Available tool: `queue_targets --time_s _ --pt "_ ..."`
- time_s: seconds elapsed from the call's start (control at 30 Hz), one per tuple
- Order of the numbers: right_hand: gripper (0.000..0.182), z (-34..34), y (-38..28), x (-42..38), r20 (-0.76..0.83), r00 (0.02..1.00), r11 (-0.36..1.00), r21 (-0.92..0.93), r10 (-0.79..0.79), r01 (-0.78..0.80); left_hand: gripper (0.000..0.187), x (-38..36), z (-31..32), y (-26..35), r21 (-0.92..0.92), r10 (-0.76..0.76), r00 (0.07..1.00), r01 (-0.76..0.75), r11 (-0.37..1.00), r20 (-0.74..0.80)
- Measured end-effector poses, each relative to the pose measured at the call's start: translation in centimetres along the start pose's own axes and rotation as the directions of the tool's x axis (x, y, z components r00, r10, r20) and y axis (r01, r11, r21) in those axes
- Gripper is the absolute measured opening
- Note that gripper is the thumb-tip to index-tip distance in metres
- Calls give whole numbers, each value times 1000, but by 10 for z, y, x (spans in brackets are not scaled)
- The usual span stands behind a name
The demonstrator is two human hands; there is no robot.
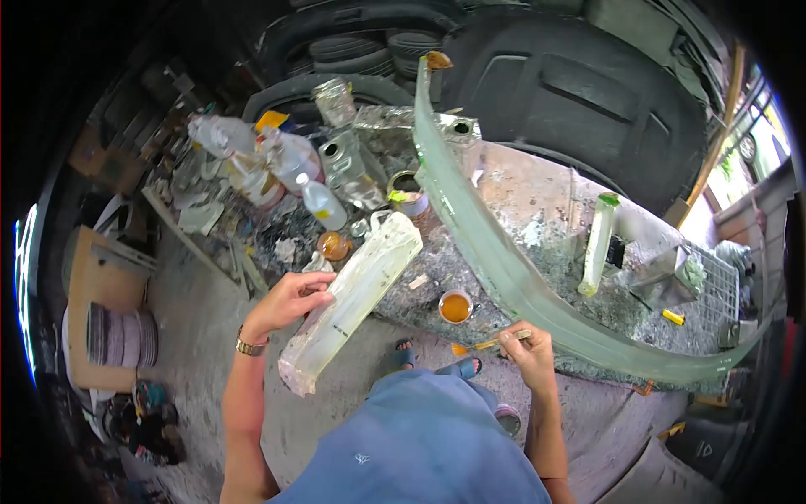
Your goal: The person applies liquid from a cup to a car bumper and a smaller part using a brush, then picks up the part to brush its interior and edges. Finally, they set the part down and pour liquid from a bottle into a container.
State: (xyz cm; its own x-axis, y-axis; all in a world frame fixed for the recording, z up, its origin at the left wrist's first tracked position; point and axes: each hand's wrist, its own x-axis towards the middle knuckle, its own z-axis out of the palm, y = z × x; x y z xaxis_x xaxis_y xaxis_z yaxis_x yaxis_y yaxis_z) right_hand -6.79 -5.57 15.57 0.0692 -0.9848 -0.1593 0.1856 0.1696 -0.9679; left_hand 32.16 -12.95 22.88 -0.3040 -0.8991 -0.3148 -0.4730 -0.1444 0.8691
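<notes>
Showing on the worktop: one long curved panel, one small cup, two metal cans, one brush, two hands.

Auto-body or fibreglass repair workshop, open-sided. Stacked tyres at 12 o'clock; large black moulded vehicle panel at 1 o'clock. Stained, resin-spattered tabletop at centre, long curved pale-green trim piece across it. Plastic bottles and metal solvent cans crowded at 11 o'clock. Sanding discs stacked at 9 o'clock. Bare dusty concrete floor.
</notes>
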Motion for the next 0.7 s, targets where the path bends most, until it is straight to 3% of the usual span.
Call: queue_targets --time_s 0.2,0.43,0.53,0.6,0.7 --pt "12 24 -7 4 -185 982 999 -23 -44 40 38 24 -16 -1 34 39 992 -43 999 116" --pt "11 54 -18 10 -203 978 998 -66 -39 26 39 45 -33 -10 120 182 950 -218 969 254" --pt "11 66 -18 8 -249 965 993 -109 -79 53 41 49 -39 -15 125 171 934 -219 968 314" --pt "11 73 -14 8 -223 970 992 -99 -95 74 42 53 -40 -21 113 280 911 -326 939 303" --pt "11 80 -8 4 -225 969 992 -95 -104 84 43 58 -47 -26 157 247 896 -322 934 369"
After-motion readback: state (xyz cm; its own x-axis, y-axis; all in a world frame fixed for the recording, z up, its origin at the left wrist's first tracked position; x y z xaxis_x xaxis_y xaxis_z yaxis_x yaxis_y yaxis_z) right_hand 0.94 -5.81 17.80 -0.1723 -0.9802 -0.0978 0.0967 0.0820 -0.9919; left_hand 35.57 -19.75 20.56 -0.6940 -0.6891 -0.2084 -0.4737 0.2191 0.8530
